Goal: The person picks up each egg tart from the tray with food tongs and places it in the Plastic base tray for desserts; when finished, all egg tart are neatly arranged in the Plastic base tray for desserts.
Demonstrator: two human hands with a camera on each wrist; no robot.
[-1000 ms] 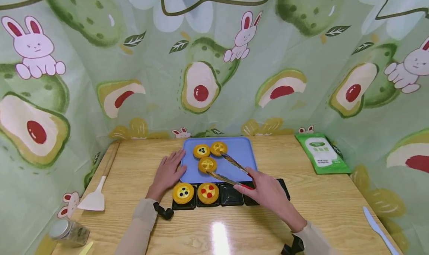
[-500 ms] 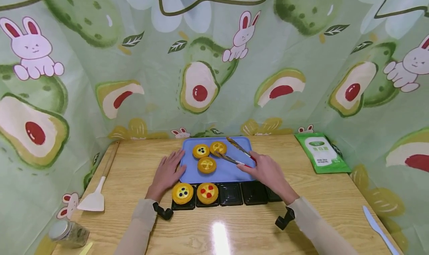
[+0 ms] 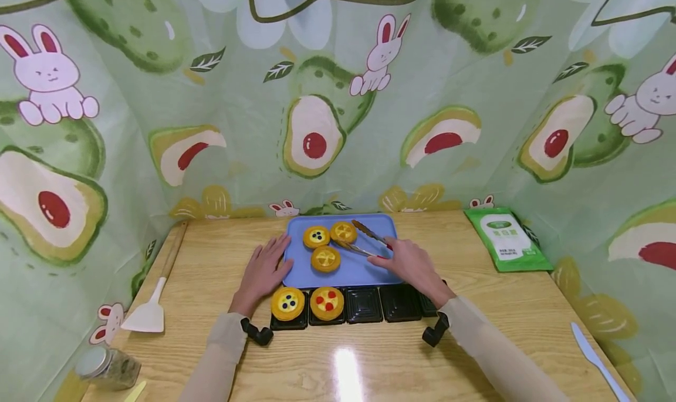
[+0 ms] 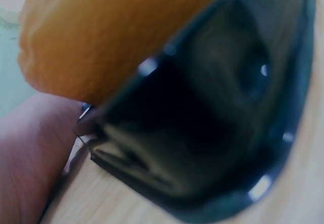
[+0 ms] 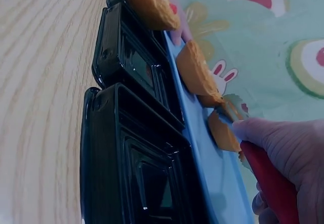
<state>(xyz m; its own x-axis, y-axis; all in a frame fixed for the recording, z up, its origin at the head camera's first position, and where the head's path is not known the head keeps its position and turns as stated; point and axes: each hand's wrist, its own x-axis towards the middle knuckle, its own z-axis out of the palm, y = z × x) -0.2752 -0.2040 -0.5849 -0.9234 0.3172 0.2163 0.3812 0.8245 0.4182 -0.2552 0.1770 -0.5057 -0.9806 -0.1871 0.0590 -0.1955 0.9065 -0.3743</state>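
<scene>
My right hand point(image 3: 412, 266) grips a pair of tongs point(image 3: 371, 233); its red handle point(image 5: 271, 183) shows in the right wrist view. The spread tips of the tongs flank the back right egg tart point(image 3: 344, 232), which has a yellow cross-like topping. That tart lies on a blue tray point(image 3: 369, 275), beside a tart with dark berries point(image 3: 317, 237) and another yellow-topped tart point(image 3: 325, 259). Along the tray's left edge my left hand point(image 3: 263, 268) rests with fingers extended, touching the rim. Whether the tongs touch the tart is unclear.
Before the tray runs a row of black plastic cups point(image 3: 363, 306); two hold a blue-dotted tart point(image 3: 287, 303) and a red-dotted tart point(image 3: 327, 303). Around lie a spatula point(image 3: 153, 308), a jar point(image 3: 110, 367), a green packet point(image 3: 508, 240) and a pale blue knife point(image 3: 599, 361).
The tongs have left the front yellow-topped tart and swung back and right, now around the back right one. My right forearm has shifted left. My left hand stays put.
</scene>
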